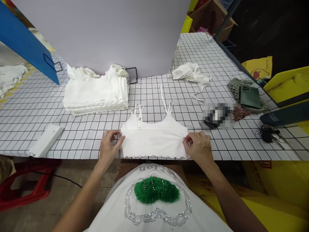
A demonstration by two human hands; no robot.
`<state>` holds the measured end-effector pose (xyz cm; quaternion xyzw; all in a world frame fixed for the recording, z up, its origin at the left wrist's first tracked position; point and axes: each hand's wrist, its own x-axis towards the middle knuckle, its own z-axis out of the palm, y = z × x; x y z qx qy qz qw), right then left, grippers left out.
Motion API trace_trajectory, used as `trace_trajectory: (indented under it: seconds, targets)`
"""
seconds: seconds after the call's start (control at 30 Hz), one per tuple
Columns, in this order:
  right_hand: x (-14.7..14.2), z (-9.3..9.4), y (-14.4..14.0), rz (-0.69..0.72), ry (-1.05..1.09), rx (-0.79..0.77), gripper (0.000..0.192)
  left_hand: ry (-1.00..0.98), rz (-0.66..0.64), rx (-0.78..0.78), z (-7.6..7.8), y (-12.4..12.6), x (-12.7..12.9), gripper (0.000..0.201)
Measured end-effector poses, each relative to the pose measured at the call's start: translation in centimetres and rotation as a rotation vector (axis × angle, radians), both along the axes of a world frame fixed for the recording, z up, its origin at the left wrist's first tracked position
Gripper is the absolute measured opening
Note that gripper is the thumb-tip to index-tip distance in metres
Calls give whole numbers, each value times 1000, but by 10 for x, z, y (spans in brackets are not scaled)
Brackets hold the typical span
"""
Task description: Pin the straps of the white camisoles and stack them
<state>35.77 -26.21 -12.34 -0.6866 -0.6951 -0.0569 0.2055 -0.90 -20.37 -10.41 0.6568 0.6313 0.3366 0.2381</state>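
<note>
A white crop top [154,137] with thin straps lies flat at the near edge of the grid-patterned table [91,135], its scalloped hem toward me. My left hand [109,145] pinches its left side edge. My right hand [198,146] pinches its right side edge. Both hands rest on the table at the garment's sides.
A folded stack of white garments [96,91] sits behind on the left. A crumpled white garment [190,73] lies at the back right. A phone [249,96], keys [269,132], a white flat object [45,140], a grey backboard [116,32], a blue board [26,42] and a red stool [26,183] surround the spot.
</note>
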Motion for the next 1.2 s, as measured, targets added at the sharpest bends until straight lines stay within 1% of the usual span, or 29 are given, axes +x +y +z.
trace_trajectory:
  seconds: [0.1, 0.13, 0.2, 0.27, 0.33, 0.43, 0.53, 0.6, 0.67, 0.7, 0.73, 0.8, 0.87, 0.9, 0.93, 0.97, 1.03, 1.1, 1.13, 1.2]
  targets:
    - [2, 0, 0, -33, 14, 24, 23, -80, 20, -16, 1, 4, -2, 30]
    - [3, 0, 0, -43, 17, 36, 24, -84, 3, -22, 2, 7, -3, 30]
    - [5, 0, 1, -54, 19, 48, 24, -42, -94, -17, 5, 13, -5, 29]
    - [5, -1, 2, -54, 18, 47, 23, 42, -250, -26, 8, 22, -6, 31]
    - [4, -3, 3, -52, 10, 41, 23, 129, -389, -85, 10, 33, -8, 35]
    - [2, -4, 3, -63, -2, 33, 23, 170, -503, -194, 15, 49, -11, 38]
    - [1, -6, 2, -74, -1, 20, 23, 53, -569, -289, 21, 62, -15, 37]
    - [2, -6, 1, -78, 3, 12, 23, -21, -578, -404, 23, 69, -18, 38]
    - [3, -7, 1, -78, 13, 1, 23, 4, -550, -489, 23, 75, -20, 39]
    - [3, -7, 2, -79, 20, -3, 23, 47, -529, -485, 22, 77, -21, 38]
    - [3, -7, 2, -81, 28, -8, 23, 93, -509, -439, 20, 77, -21, 36]
    - [3, -7, 1, -86, 44, -14, 22, 163, -462, -262, 17, 72, -19, 32]
    - [3, -6, 1, -93, 64, -21, 22, 192, -413, -61, 14, 58, -14, 28]
    - [3, -5, 1, -94, 82, -28, 22, 199, -410, 18, 12, 48, -10, 28]
    - [3, -4, 0, -93, 106, -35, 22, 208, -431, 76, 10, 37, -7, 29]
    - [4, -4, 0, -94, 133, -40, 22, 215, -488, 111, 8, 26, -4, 33]
    - [7, -3, 1, -103, 177, -47, 20, 249, -646, 154, 3, 6, 0, 43]
    - [10, -2, 2, -119, 179, -53, 21, 292, -749, 201, -2, -9, 1, 50]
    - [11, -1, 2, -127, 163, -59, 22, 307, -770, 227, -4, -13, 1, 51]
    - [7, 2, 3, -146, 111, -61, 20, 313, -773, 279, -5, -15, 1, 51]
